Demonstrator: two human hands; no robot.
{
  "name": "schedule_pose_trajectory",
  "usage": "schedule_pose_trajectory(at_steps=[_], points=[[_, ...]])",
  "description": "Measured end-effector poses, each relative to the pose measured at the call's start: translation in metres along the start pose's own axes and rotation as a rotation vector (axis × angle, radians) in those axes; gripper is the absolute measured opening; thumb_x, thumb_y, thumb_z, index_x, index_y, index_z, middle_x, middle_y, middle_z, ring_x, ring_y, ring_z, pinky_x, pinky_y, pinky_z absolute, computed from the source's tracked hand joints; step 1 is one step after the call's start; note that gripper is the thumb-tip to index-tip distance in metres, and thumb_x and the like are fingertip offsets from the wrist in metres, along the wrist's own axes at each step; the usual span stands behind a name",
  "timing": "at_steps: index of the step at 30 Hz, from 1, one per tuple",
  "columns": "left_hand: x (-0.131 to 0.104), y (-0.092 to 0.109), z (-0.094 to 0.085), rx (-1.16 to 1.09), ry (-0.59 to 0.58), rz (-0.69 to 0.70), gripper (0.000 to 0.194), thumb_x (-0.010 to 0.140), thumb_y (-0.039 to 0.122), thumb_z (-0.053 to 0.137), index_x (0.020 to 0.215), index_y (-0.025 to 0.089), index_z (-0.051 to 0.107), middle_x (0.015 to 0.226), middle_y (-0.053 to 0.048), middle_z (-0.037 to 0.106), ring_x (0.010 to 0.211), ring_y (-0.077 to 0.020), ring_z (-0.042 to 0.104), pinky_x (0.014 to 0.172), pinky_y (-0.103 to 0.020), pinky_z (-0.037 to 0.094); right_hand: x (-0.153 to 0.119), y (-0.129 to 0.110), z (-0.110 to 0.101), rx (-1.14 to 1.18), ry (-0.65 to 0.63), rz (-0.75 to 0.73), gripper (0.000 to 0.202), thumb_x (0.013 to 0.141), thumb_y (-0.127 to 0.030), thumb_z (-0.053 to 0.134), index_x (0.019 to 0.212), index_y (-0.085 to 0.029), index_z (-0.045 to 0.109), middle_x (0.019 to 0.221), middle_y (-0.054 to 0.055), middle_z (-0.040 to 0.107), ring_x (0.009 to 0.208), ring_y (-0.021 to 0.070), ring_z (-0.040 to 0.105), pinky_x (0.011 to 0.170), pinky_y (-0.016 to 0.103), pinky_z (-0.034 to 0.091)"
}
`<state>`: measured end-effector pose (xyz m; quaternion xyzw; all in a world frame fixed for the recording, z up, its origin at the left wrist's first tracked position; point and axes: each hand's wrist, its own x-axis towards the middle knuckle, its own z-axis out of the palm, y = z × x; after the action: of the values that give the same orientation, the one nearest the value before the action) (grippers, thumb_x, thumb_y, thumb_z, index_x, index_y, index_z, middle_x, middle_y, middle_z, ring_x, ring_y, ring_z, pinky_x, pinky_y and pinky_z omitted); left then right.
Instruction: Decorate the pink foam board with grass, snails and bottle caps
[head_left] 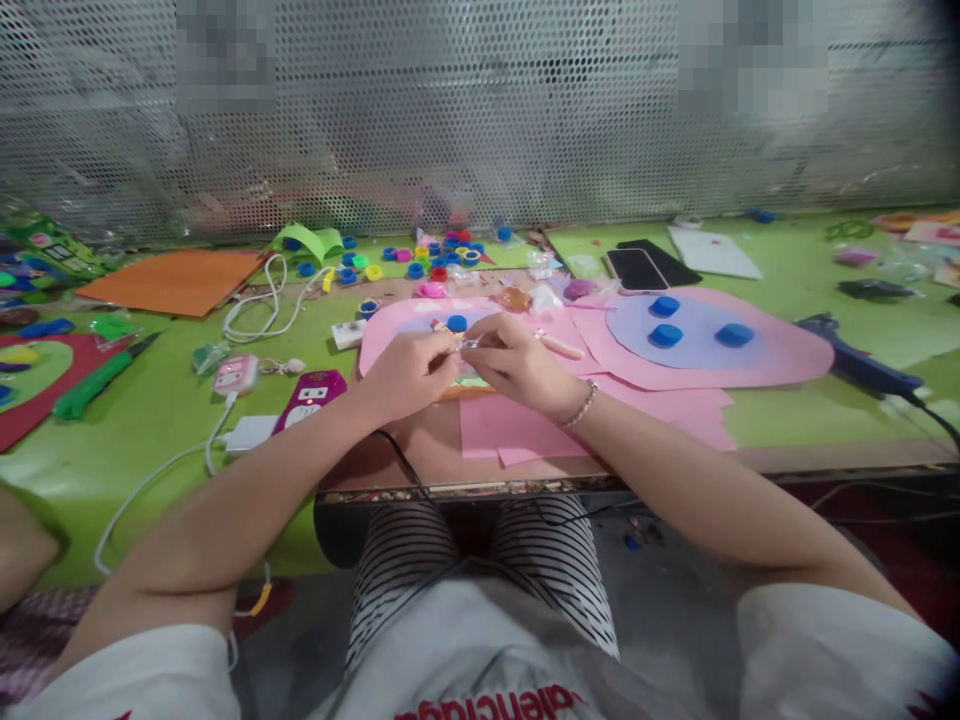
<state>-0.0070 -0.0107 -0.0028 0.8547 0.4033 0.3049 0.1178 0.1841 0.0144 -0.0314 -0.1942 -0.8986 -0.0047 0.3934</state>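
My left hand (412,375) and my right hand (525,368) meet over a pink paper sheet (375,345) on the table. The fingers of both hands are closed in a pinch around something small and pale, too small to name. Just beyond the fingertips sits a blue cap (456,323). To the right, three blue caps (664,335) rest on a light blue oval (637,318) on pink paper. A pink-handled tool (561,345) lies beside my right hand.
Many coloured caps (416,270) lie beyond my hands. A glue gun (862,365) is at right, a phone (636,270) behind. Left are a white cable (259,333), a purple device (311,395) and a green cutter (94,385). Another person's arm (22,550) shows at far left.
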Motion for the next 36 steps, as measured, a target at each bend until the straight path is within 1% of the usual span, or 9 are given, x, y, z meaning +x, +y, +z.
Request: schedule_pose_trajectory(at_steps=[8,11,13,15,17,19,23,28,36], points=[[-0.005,-0.002,0.006,0.275,0.013,0.238,0.019,0.086,0.026,0.043,0.071,0.019,0.052,0.071,-0.004,0.060,0.071,-0.0162,0.054,0.067,-0.030,0.041,-0.002,0.000,0.012,0.143,-0.040,0.017,0.030,0.093,-0.019,0.043,0.118,-0.012,0.059,0.124,0.019,0.055,0.118,0.0228,0.052,0.096,0.041,0.048],[-0.002,-0.002,-0.001,0.204,0.270,0.122,0.009,0.082,0.027,0.052,0.084,0.019,0.055,0.090,-0.007,0.063,0.091,-0.0201,0.055,0.086,-0.036,0.042,-0.002,0.003,0.013,0.249,0.003,0.117,0.034,0.091,-0.018,0.050,0.124,-0.017,0.056,0.122,0.013,0.059,0.114,0.0197,0.056,0.094,0.039,0.050],[0.003,-0.004,-0.006,0.076,0.389,-0.030,0.024,0.076,0.025,0.059,0.098,0.018,0.055,0.107,-0.010,0.060,0.104,-0.0224,0.052,0.095,-0.040,0.040,-0.002,0.006,0.012,0.329,0.032,0.222,0.037,0.088,-0.018,0.055,0.124,-0.021,0.057,0.120,0.009,0.062,0.110,0.0187,0.058,0.094,0.038,0.050],[0.008,-0.008,-0.008,-0.161,0.295,-0.206,0.034,0.072,0.024,0.063,0.104,0.016,0.054,0.111,-0.010,0.059,0.101,-0.0219,0.055,0.090,-0.040,0.045,-0.001,0.009,0.011,0.389,0.048,0.324,0.038,0.085,-0.018,0.058,0.122,-0.023,0.059,0.115,0.007,0.065,0.107,0.0189,0.060,0.093,0.038,0.051],[0.011,-0.010,-0.008,-0.435,0.119,-0.353,0.032,0.072,0.024,0.061,0.102,0.015,0.054,0.104,-0.010,0.062,0.088,-0.0195,0.061,0.077,-0.037,0.051,-0.001,0.012,0.010,0.438,0.064,0.380,0.037,0.084,-0.019,0.060,0.120,-0.023,0.061,0.111,0.007,0.067,0.103,0.0195,0.062,0.091,0.039,0.052],[0.013,-0.010,-0.007,-0.596,0.053,-0.424,0.027,0.073,0.024,0.060,0.097,0.013,0.054,0.097,-0.009,0.063,0.078,-0.0173,0.063,0.068,-0.033,0.053,-0.002,0.015,0.011,0.484,0.074,0.395,0.036,0.082,-0.022,0.062,0.118,-0.022,0.063,0.111,0.007,0.067,0.103,0.0200,0.062,0.090,0.038,0.052],[0.011,-0.008,-0.004,-0.607,0.075,-0.416,0.023,0.069,0.023,0.066,0.086,0.012,0.056,0.086,-0.006,0.065,0.073,-0.0147,0.063,0.062,-0.028,0.053,-0.002,0.016,0.012,0.517,0.052,0.416,0.028,0.081,-0.030,0.064,0.108,-0.022,0.068,0.109,0.006,0.068,0.102,0.0201,0.062,0.091,0.038,0.051],[0.010,-0.009,-0.001,-0.622,-0.027,-0.438,0.018,0.069,0.019,0.067,0.082,0.012,0.058,0.079,-0.005,0.067,0.066,-0.0126,0.063,0.059,-0.026,0.053,-0.001,0.009,0.010,0.484,0.034,0.387,0.022,0.083,-0.035,0.062,0.095,-0.019,0.071,0.094,0.007,0.070,0.091,0.0185,0.064,0.083,0.035,0.052],[0.011,-0.006,-0.001,-0.705,-0.138,-0.513,0.022,0.068,0.024,0.072,0.077,0.014,0.055,0.066,0.001,0.060,0.054,-0.0125,0.063,0.051,-0.024,0.050,0.000,0.002,0.006,0.230,0.061,0.229,0.014,0.089,-0.025,0.052,0.085,-0.018,0.064,0.076,0.004,0.062,0.070,0.0143,0.058,0.064,0.027,0.047]])
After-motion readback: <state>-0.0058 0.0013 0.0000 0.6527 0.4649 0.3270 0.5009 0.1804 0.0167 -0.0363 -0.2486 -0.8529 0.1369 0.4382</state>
